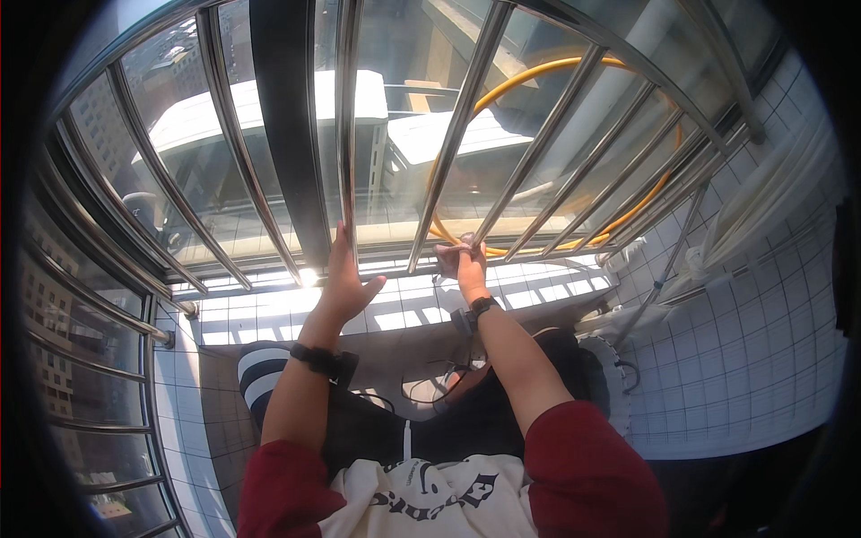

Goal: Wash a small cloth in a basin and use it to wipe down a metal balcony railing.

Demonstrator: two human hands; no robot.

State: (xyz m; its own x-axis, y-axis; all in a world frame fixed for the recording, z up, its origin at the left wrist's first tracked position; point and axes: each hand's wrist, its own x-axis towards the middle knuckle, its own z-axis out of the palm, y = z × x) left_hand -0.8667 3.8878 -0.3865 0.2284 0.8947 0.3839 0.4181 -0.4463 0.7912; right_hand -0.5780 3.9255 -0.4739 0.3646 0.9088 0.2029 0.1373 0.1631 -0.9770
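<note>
My right hand (473,270) grips a crumpled greyish-pink cloth (449,257) against the lower end of a shiny metal bar (516,176) of the window guard. Farther left, my left hand (348,286) is raised beside another upright bar (345,134). Its thumb sticks out to the right, while the fingers lie along the bar, partly hidden; how firmly they press cannot be told. Both wrists carry dark straps with small devices. Below the bars runs a white-tiled sill (397,302) striped with sunlight.
A yellow hose (538,69) loops behind the bars at right. White outdoor units (350,94) stand beyond the glass. More rails (101,373) line the left side. A thin pole (662,282) leans by white cloth at right. My bent knees are close under the sill.
</note>
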